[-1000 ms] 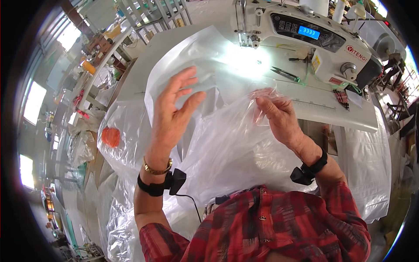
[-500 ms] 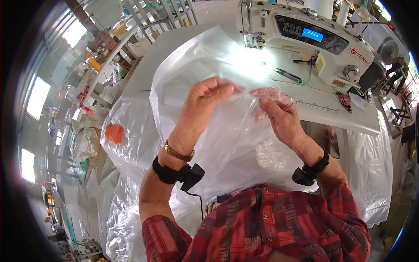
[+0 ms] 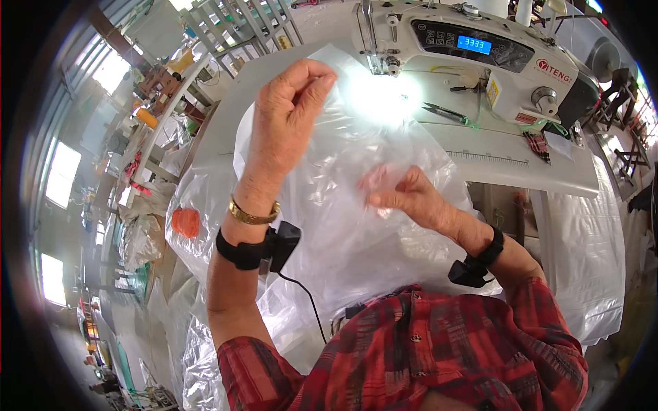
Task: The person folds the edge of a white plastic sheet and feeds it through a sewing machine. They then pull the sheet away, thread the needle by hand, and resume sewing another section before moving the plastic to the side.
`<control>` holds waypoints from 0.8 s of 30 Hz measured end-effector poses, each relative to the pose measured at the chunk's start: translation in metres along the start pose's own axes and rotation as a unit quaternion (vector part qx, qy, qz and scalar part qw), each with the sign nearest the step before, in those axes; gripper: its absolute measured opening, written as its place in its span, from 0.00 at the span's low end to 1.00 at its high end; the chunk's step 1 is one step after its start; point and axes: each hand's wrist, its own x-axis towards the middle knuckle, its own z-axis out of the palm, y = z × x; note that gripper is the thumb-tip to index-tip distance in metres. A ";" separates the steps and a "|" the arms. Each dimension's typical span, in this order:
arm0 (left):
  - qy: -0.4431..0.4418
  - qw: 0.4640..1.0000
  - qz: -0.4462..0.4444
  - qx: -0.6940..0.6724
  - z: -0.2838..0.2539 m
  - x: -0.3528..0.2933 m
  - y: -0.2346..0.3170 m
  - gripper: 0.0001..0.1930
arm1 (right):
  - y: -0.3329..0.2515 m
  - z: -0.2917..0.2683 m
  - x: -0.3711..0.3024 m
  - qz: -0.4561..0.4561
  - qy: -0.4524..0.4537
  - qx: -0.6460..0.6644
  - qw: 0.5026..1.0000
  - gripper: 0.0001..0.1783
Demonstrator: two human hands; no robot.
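A large translucent plastic sheet [image 3: 329, 178] drapes over the sewing table and down across my lap. My left hand [image 3: 291, 113] is raised near the sheet's far edge, thumb and fingers pinched together at the film. Nearer to me and to the right, my right hand [image 3: 411, 198] grips the same sheet; its thumb lies on top and its fingers show blurred through the plastic. Beyond both hands stands a white sewing machine [image 3: 473, 51], its lamp glaring on the table by the needle, where the sheet's far part lies.
Black thread snips [image 3: 444, 112] lie on the table right of the lamp's glare. A plaid cloth scrap [image 3: 537, 146] hangs near the machine's base. An orange bundle [image 3: 185, 222] sits at the left among plastic film. More folded plastic [image 3: 582, 253] hangs at the right.
My left hand has moved up and away to the left, apart from the right. My right hand has come nearer and leftward, and the sheet between them has spread out.
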 end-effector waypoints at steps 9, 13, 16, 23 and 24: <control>0.008 0.999 0.030 0.019 -0.030 0.043 -0.049 0.05 | -0.061 -0.025 -0.025 0.203 -0.274 -0.153 0.927 0.11; -0.019 1.000 -0.012 0.008 -0.008 0.051 -0.100 0.05 | -0.040 -0.045 -0.005 0.021 0.012 -0.519 0.854 0.11; -0.008 1.000 -0.025 0.015 0.016 0.060 -0.129 0.05 | -0.030 -0.061 0.028 -0.046 0.070 -0.498 0.863 0.10; 0.008 0.996 -0.064 0.067 0.079 0.058 -0.192 0.09 | 0.043 -0.109 0.072 -0.092 -0.137 -0.752 0.639 0.31; 0.013 0.995 -0.069 0.071 0.077 0.047 -0.207 0.09 | 0.043 -0.104 0.071 -0.096 -0.143 -0.749 0.640 0.31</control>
